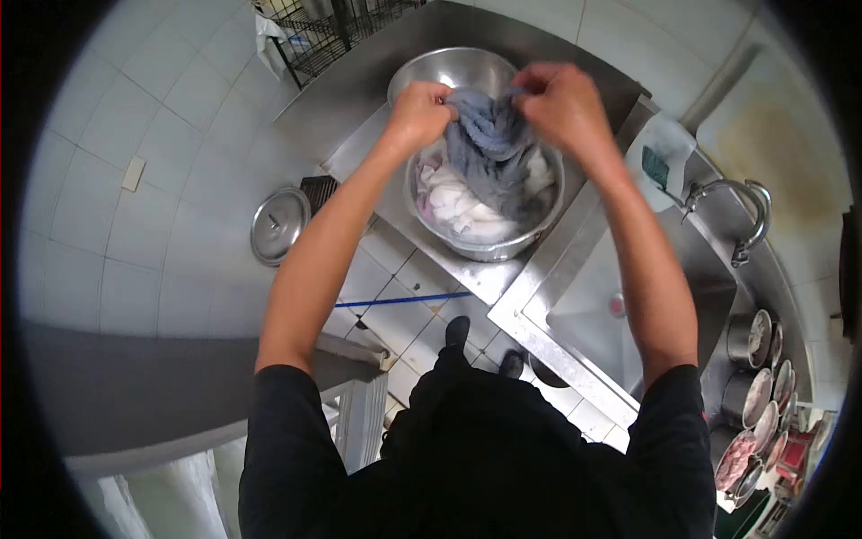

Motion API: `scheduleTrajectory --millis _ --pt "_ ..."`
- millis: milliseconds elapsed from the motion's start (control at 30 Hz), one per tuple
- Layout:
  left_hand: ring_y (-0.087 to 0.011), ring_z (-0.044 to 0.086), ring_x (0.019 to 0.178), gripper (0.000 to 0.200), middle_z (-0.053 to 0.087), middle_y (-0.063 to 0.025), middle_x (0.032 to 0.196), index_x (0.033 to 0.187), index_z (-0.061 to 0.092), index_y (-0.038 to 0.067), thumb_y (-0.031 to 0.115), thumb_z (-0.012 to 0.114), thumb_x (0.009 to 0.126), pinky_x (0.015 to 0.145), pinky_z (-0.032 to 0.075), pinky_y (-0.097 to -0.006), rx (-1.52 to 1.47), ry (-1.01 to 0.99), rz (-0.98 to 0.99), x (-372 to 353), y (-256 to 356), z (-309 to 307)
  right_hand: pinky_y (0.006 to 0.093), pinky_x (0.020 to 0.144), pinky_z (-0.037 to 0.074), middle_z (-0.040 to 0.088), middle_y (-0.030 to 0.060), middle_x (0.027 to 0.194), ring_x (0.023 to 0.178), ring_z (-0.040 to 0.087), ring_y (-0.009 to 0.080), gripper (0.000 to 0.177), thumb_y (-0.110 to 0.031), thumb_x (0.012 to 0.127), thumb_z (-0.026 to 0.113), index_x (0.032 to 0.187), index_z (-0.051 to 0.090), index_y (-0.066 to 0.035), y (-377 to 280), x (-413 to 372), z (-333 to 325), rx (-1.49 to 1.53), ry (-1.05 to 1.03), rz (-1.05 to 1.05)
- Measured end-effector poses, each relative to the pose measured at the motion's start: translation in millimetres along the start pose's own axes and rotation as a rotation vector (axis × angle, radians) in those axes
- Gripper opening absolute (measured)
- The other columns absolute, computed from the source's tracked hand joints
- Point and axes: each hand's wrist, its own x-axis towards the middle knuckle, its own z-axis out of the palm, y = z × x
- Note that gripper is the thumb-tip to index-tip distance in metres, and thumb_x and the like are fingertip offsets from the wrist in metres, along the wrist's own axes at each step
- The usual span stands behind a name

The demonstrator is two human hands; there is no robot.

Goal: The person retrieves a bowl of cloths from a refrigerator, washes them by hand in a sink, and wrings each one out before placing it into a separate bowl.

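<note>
A wet grey-blue cloth (pixel 489 144) hangs bunched between my two hands, its lower part in a metal basin (pixel 492 250). My left hand (pixel 422 112) pinches its upper left edge, fingers closed. On the other side my right hand (pixel 561 103) is closed on the cloth's upper right part, slightly blurred. White cloths (pixel 462 205) lie in the basin under and beside the grey-blue one. Behind, partly covered by the cloth and hands, is a second metal bowl (pixel 449 63).
To the right are a steel sink (pixel 584 296), a curved faucet (pixel 759 211) and a white container (pixel 660 148) with a green pad. Several metal pots stand at the far right. A round lid (pixel 280 225) and a wire rack (pixel 323 40) are at left.
</note>
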Motion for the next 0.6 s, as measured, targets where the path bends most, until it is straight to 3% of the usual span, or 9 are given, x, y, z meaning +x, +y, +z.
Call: scheduleTrajectory --millis 33,100,167,233,300,400,467,533,600 --pt "-0.0123 0.059 0.068 0.023 0.067 -0.0068 0.079 0.097 0.068 -0.001 0.0 0.063 0.074 0.063 0.05 -0.028 0.057 0.002 0.03 -4.2 7.1 3.3 0.0397 0.078 0.052 0.067 0.019 0.084 0.082 0.066 0.0341 0.025 -0.012 0.064 0.062 0.087 0.072 -0.008 18.1 -13.6 21.3 0.039 -0.031 0.029" --pt "-0.0171 0.064 0.071 0.023 0.068 -0.0109 0.08 0.094 0.07 0.003 0.004 0.067 0.071 0.065 0.05 -0.0311 0.275 0.037 0.132 -13.0 9.5 26.3 0.0415 0.082 0.051 0.067 0.0196 0.087 0.085 0.065 0.0365 0.024 -0.01 0.064 0.062 0.086 0.072 -0.006 45.5 -43.9 52.1 -0.026 -0.21 0.04" --pt "-0.0211 0.066 0.073 0.024 0.068 -0.0135 0.082 0.093 0.07 0.004 0.007 0.07 0.069 0.067 0.051 -0.0333 0.455 0.04 0.225 -10.8 -28.1 60.2 0.0414 0.081 0.051 0.067 0.0196 0.086 0.083 0.064 0.0369 0.024 -0.009 0.066 0.06 0.086 0.072 -0.005 54.5 -72.3 56.5 -0.02 -0.132 0.057" --pt "-0.0292 0.066 0.079 0.024 0.068 -0.0158 0.085 0.091 0.07 0.005 0.007 0.07 0.066 0.073 0.052 -0.0365 0.546 -0.129 0.117 -28.9 -41.2 91.5 0.0413 0.081 0.051 0.067 0.0192 0.085 0.082 0.065 0.0365 0.024 -0.008 0.067 0.059 0.087 0.072 -0.005 49.0 -97.7 41.8 0.05 -0.041 0.123" --pt "-0.0327 0.065 0.083 0.02 0.068 -0.0162 0.085 0.087 0.07 0.006 0.009 0.068 0.068 0.078 0.051 -0.0397 0.617 -0.212 0.162 -36.8 -79.5 124.5 0.0411 0.08 0.051 0.067 0.0187 0.083 0.081 0.065 0.0362 0.024 -0.008 0.069 0.058 0.088 0.072 -0.006 49.5 -116.4 24.1 0.063 0.008 0.167" --pt "-0.0337 0.065 0.087 0.015 0.068 -0.0178 0.087 0.083 0.071 0.006 0.01 0.065 0.069 0.079 0.051 -0.0411 0.832 -0.253 0.19 -25.6 -77.7 137.5 0.0406 0.08 0.051 0.067 0.018 0.082 0.081 0.065 0.0357 0.024 -0.009 0.071 0.058 0.089 0.071 -0.006 57.4 -133.4 3.1 0.038 0.043 0.248" --pt "-0.037 0.065 0.084 0.018 0.067 -0.0205 0.086 0.084 0.069 0.001 0.015 0.061 0.074 0.079 0.052 -0.0429 0.668 -0.254 0.071 5.8 -69.0 125.5 0.0398 0.079 0.051 0.067 0.0176 0.081 0.08 0.065 0.0354 0.023 -0.009 0.072 0.057 0.09 0.071 -0.006 59.8 -143.6 -3.4 0.022 0.024 0.314" --pt "-0.0396 0.064 0.079 0.019 0.066 -0.0227 0.085 0.079 0.069 0.001 0.018 0.061 0.077 0.072 0.052 -0.0455 0.536 -0.21 0.234 25.9 -21.1 84.0 0.0396 0.08 0.051 0.068 0.0169 0.082 0.081 0.065 0.0349 0.023 -0.012 0.073 0.06 0.092 0.071 -0.006 54.4 -143.5 -6.5 0.013 0.001 0.316" --pt "-0.0244 0.061 0.073 0.017 0.066 -0.0103 0.082 0.088 0.068 0.002 0.015 0.065 0.078 0.067 0.05 -0.0365 0.339 -0.2 0.18 46.6 12.5 51.8 0.0394 0.081 0.051 0.068 0.0171 0.087 0.085 0.065 0.0348 0.027 -0.016 0.072 0.064 0.097 0.07 -0.005 45.0 -137.0 -2.1 0.027 -0.058 0.341"
